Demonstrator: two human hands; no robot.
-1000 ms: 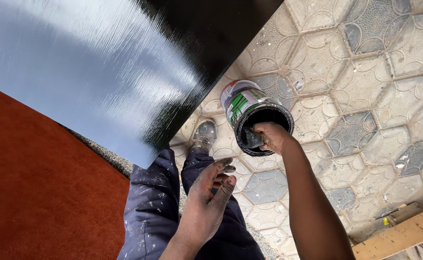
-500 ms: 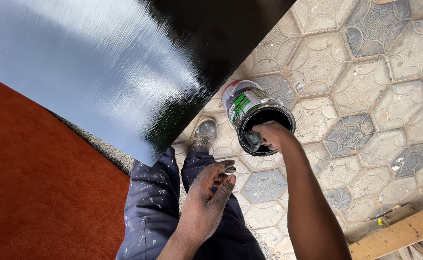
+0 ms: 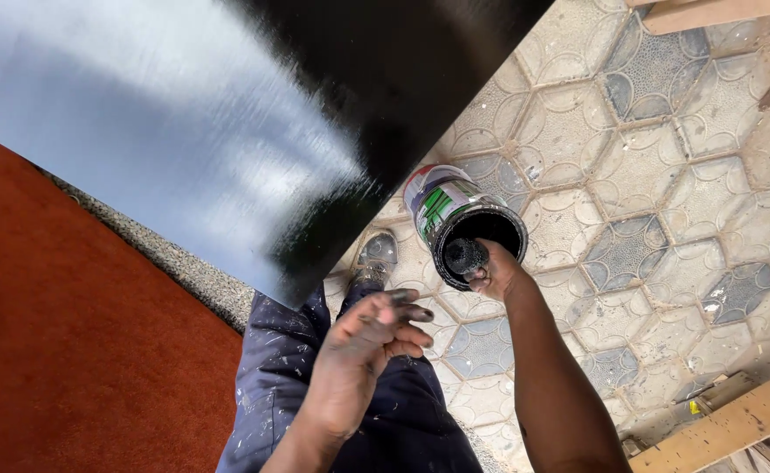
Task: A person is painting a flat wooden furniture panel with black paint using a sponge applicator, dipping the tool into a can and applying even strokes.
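My right hand [image 3: 495, 270] grips a paintbrush [image 3: 466, 257] whose black-coated bristles sit at the mouth of an open paint can [image 3: 455, 213] standing on the paved ground. The can has a white and green label and black paint inside. My left hand [image 3: 360, 350] hangs free above my dark blue, paint-speckled trousers [image 3: 284, 385], fingers loosely curled, holding nothing. A large glossy black painted panel [image 3: 227, 114] fills the upper left, its wet surface shining.
A rust-red surface [image 3: 69, 350] lies at the lower left beside a strip of gravel [image 3: 166, 258]. Patterned hexagonal paving [image 3: 648, 175] covers the right. Wooden planks lie at the lower right [image 3: 727, 429] and the top right [image 3: 709, 13]. My shoe [image 3: 376, 252] rests by the can.
My right hand has pushed the brush deeper into the can's mouth. My left hand has curled its fingers and shifted slightly left. The view has tilted a little.
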